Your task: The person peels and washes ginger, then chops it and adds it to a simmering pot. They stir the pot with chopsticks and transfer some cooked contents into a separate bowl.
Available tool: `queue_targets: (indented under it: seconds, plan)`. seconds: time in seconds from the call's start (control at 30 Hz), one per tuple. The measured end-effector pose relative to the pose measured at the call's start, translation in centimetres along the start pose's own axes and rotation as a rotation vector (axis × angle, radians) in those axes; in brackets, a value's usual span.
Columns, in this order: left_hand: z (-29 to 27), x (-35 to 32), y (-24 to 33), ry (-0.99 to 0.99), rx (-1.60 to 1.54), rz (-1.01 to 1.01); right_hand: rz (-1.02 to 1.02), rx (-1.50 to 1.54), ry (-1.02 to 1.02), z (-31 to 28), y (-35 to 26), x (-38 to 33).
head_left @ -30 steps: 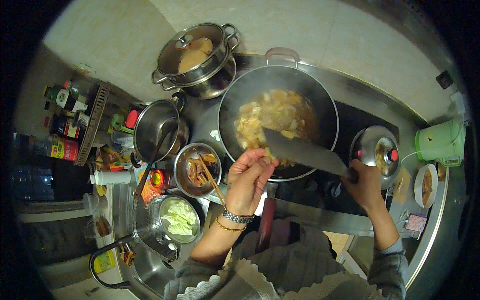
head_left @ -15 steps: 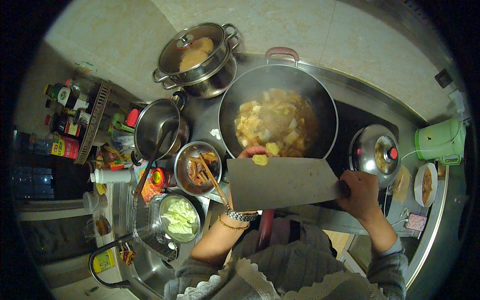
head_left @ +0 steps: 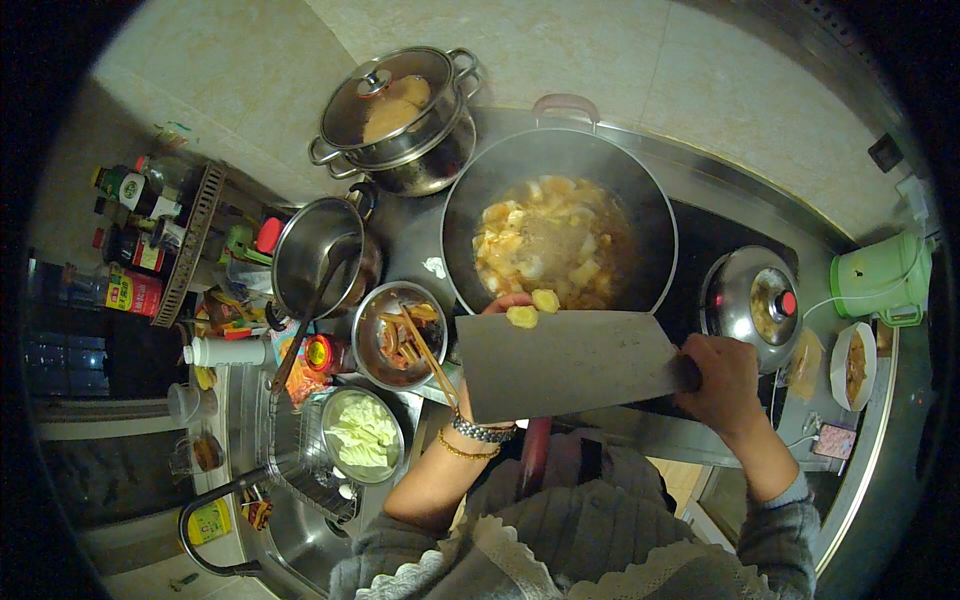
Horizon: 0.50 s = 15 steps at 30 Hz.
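My right hand (head_left: 725, 385) is closed round the handle of a broad cleaver (head_left: 570, 365), its blade lying across the near side of a wok (head_left: 676, 240). Behind the blade is my left hand (head_left: 508, 302), mostly hidden, with curled fingers showing at the blade's far edge. Beside those fingers is a pale yellow piece of ginger (head_left: 545, 299), which they seem to grip. A cut ginger slice (head_left: 521, 317) lies on the blade's edge. Steam rises from the chunky brown stew (head_left: 550, 235) in the wok.
Left of the wok stand a stacked steamer pot (head_left: 395, 150), a saucepan (head_left: 290, 255), a steel bowl (head_left: 362, 365) with chopsticks (head_left: 428, 360), and a bowl of cabbage (head_left: 362, 430). To the right are a lidded pan (head_left: 730, 300), a green kettle (head_left: 875, 280) and a white dish (head_left: 840, 365).
The two ginger pieces sit slightly closer together at the blade's far edge. The cleaver and both hands have barely moved.
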<state>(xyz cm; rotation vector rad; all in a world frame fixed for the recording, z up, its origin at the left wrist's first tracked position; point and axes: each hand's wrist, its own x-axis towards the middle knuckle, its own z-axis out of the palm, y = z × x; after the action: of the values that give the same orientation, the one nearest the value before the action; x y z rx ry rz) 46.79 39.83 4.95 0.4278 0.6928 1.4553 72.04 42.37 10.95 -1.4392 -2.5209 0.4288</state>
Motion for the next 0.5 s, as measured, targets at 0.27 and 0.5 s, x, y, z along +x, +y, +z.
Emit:
queue_targets:
  seconds: [0.27,0.5]
  plan:
    - [0.9,-0.2,0.8,0.054,-0.112,-0.072,0.002,0.008,-0.042,0.6,1.3,-0.3]
    - [2.5,-0.2,2.3,0.113,-0.01,-0.045,0.377,-0.104,0.047,1.8,4.5,0.5]
